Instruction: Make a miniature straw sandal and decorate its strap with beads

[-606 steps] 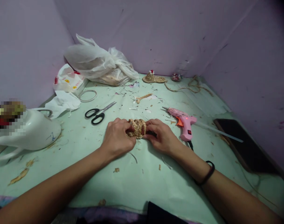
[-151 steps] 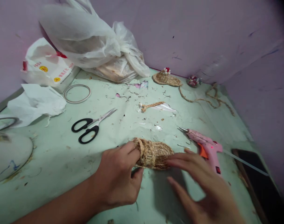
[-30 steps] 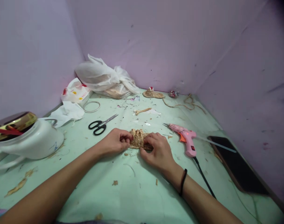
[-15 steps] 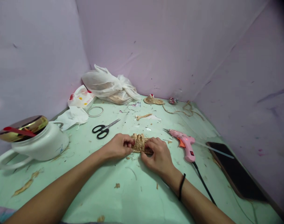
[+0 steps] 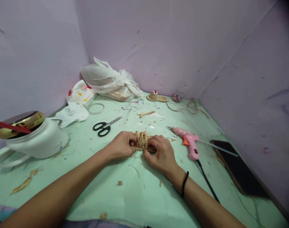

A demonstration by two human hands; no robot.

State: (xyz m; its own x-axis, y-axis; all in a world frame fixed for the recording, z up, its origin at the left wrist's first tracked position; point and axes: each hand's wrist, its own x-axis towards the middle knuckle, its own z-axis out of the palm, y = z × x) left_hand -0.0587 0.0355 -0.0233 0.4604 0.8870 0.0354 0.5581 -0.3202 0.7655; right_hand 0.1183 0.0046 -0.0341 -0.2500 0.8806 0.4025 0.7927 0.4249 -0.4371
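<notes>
Between my hands, at the middle of the green table (image 5: 97, 193), lies a small slipper-shaped piece of woven straw rope (image 5: 141, 141) with a braided band across it. My left hand (image 5: 123, 144) pinches its left end, fingers curled. At its right end my right hand (image 5: 161, 152) grips it between thumb and fingers; a black band circles that wrist. My fingers hide both ends of the piece. Just right of my right hand rests a pink glue gun (image 5: 185, 137) with a clear glue stick in its back. Black-handled scissors (image 5: 105, 127) lie beyond my left hand.
A white teapot-like pot (image 5: 43, 142) stands left, a gold lid on top. Behind are a tissue pack (image 5: 81, 95), a knotted plastic bag (image 5: 111, 82), a finished-looking straw slipper (image 5: 157, 97) and loose twine (image 5: 182, 110). A phone (image 5: 239, 171) lies right.
My view has tilted slightly, so everything sits a little higher in the picture. Both hands keep their hold on the woven straw piece, with little other movement.
</notes>
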